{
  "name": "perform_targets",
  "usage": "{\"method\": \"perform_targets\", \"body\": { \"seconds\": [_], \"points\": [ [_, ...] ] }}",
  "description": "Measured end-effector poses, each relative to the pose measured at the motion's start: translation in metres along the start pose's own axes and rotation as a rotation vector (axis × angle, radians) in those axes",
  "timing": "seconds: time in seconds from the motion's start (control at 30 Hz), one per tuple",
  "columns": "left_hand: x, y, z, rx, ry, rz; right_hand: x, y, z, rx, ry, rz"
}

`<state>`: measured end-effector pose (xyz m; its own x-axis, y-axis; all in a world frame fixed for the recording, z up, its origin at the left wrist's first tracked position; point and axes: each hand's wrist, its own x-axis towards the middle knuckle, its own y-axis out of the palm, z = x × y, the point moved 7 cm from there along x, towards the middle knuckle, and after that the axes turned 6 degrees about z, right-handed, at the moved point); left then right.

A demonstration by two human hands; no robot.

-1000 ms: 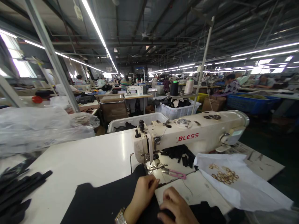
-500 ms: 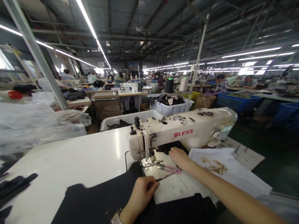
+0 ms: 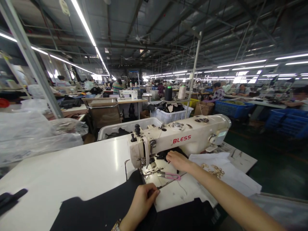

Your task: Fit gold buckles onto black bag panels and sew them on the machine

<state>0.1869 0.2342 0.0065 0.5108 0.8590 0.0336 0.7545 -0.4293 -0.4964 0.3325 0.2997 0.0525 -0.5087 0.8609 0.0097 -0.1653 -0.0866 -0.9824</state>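
A large black fabric piece (image 3: 96,205) lies on the white table, its upper tip by the needle area of the BLESS sewing machine (image 3: 180,138). My left hand (image 3: 143,200) is closed on the edge of this fabric, thumb and fingers pinched. Beyond it, my right hand (image 3: 178,160) reaches under the machine arm, fingers bent on a heap of small black pieces (image 3: 163,154). Pink-handled snips (image 3: 172,175) rest on the machine bed between my hands. Another black piece (image 3: 187,213) lies near the front edge.
Gold-coloured metal pieces (image 3: 216,171) lie on a white cloth (image 3: 240,179) at the right. A white bin (image 3: 154,121) stands behind the machine. Plastic bags (image 3: 36,131) are piled at left. Thread cones (image 3: 168,93) stand behind. Several people sit farther back.
The camera view has shifted a little, so the machine and table appear further left. Both hands keep nearly the same places relative to the fabric and machine.
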Motion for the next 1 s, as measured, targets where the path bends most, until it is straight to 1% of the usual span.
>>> {"method": "perform_targets", "body": {
  "seconds": [0.07, 0.1, 0.17, 0.23, 0.33, 0.4, 0.43, 0.5, 0.53, 0.6, 0.67, 0.73, 0.8, 0.9, 1.0],
  "points": [
    [0.0, -0.005, 0.002, -0.064, 0.029, -0.086, -0.013, -0.006, 0.024, 0.134, 0.033, -0.142],
    [-0.001, -0.008, 0.002, -0.093, 0.056, -0.137, -0.021, -0.005, 0.036, 0.205, 0.06, -0.208],
    [-0.004, -0.014, -0.004, -0.112, 0.151, -0.226, -0.033, 0.004, 0.058, 0.347, 0.124, -0.312],
    [-0.009, -0.02, -0.015, -0.053, 0.288, -0.31, -0.041, 0.016, 0.074, 0.47, 0.192, -0.385],
    [-0.02, -0.025, -0.03, 0.098, 0.435, -0.418, -0.047, 0.027, 0.084, 0.582, 0.296, -0.446],
    [-0.024, -0.026, -0.034, 0.17, 0.481, -0.444, -0.05, 0.023, 0.083, 0.612, 0.314, -0.425],
    [-0.024, -0.025, -0.035, 0.191, 0.49, -0.432, -0.053, 0.017, 0.079, 0.615, 0.305, -0.396],
    [-0.021, -0.021, -0.032, 0.209, 0.473, -0.381, -0.064, -0.002, 0.061, 0.587, 0.299, -0.338],
    [-0.019, -0.02, -0.029, 0.208, 0.451, -0.35, -0.072, -0.014, 0.044, 0.553, 0.324, -0.324],
    [-0.014, -0.017, -0.022, 0.191, 0.393, -0.299, -0.093, -0.036, -0.003, 0.441, 0.462, -0.347],
    [-0.01, -0.016, -0.016, 0.162, 0.349, -0.266, -0.112, -0.047, -0.053, 0.312, 0.623, -0.333],
    [-0.007, -0.014, -0.014, 0.135, 0.322, -0.227, -0.123, -0.043, -0.093, 0.232, 0.736, -0.266],
    [-0.006, -0.013, -0.013, 0.112, 0.303, -0.204, -0.128, -0.029, -0.116, 0.202, 0.79, -0.191],
    [-0.005, -0.012, -0.012, 0.081, 0.265, -0.195, -0.127, -0.005, -0.129, 0.202, 0.808, -0.136],
    [-0.005, -0.012, -0.011, 0.048, 0.242, -0.207, -0.125, 0.005, -0.133, 0.207, 0.816, -0.155]
  ]
}}
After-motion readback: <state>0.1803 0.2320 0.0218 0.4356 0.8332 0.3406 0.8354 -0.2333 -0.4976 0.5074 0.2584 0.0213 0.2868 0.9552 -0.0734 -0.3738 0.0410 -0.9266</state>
